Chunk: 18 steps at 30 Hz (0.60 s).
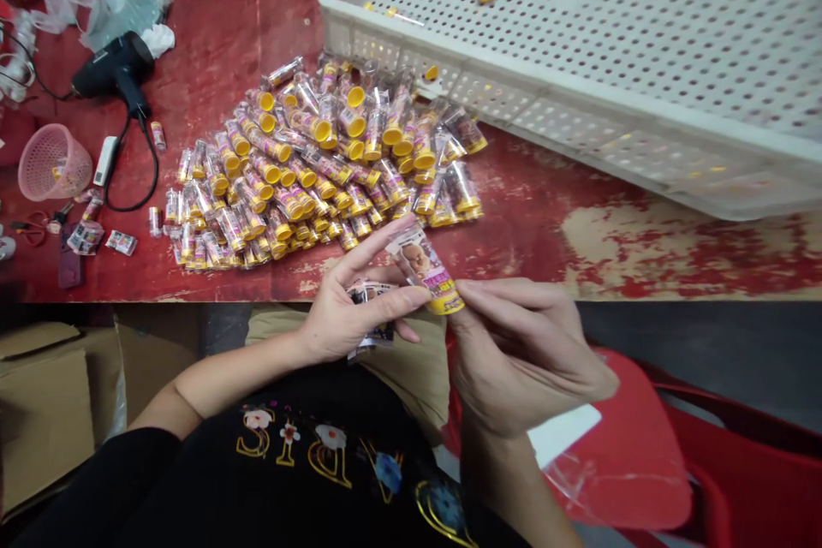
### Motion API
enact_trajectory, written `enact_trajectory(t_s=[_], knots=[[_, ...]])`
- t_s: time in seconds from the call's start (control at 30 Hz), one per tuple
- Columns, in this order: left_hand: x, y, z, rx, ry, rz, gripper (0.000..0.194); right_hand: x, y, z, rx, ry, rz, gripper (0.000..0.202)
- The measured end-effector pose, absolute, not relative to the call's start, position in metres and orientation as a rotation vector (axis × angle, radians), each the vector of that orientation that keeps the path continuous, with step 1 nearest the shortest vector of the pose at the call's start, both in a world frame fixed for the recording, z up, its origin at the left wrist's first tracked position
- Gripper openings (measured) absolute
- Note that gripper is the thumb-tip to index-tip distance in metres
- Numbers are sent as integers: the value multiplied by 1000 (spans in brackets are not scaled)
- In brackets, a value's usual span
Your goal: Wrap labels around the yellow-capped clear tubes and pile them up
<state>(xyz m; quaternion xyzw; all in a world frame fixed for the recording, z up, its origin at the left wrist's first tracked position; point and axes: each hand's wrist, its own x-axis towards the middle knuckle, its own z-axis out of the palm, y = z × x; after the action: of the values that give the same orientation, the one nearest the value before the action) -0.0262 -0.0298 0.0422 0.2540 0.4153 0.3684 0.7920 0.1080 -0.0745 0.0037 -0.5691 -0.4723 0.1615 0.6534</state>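
Note:
Between my two hands is a small clear tube (420, 264) with a printed pink and yellow label and a yellow cap. My right hand (520, 351) pinches its capped end with thumb and fingertips. My left hand (360, 308) steadies the other side, thumb on the label and index finger stretched along the tube. More printed sleeves (372, 308) are tucked in my left palm, partly hidden by the thumb. Just beyond my hands, a large heap of similar yellow-capped tubes (288, 175) lies on the red table (231, 8).
A white perforated crate (578, 60) with tubes at its far side stands at the back right. On the left lie a black heat gun (116, 68), a pink basket (55, 163) and scissors (35, 227). A red chair (635, 454) and cardboard box (51, 411) are below the table edge.

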Motion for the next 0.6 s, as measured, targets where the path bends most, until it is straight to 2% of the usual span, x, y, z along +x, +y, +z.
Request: enact_trajectory(t_s=[0.13, 0.27, 0.37, 0.47, 0.6], knots=[[-27, -18, 30, 449, 931, 835, 71, 109, -51, -3, -1274, -1057, 472, 29], [-31, -4, 27, 162, 1053, 862, 52, 98, 23, -13, -1219, -1096, 476, 15], [-37, -4, 32, 65, 1095, 885, 54, 79, 86, -18, -1170, -1175, 413, 9], [-44, -8, 32, 53, 1105, 881, 53, 81, 129, -18, -1143, -1391, 474, 12], [-54, -7, 24, 81, 1083, 832, 50, 148, 186, -17, -1322, -1540, 449, 25]])
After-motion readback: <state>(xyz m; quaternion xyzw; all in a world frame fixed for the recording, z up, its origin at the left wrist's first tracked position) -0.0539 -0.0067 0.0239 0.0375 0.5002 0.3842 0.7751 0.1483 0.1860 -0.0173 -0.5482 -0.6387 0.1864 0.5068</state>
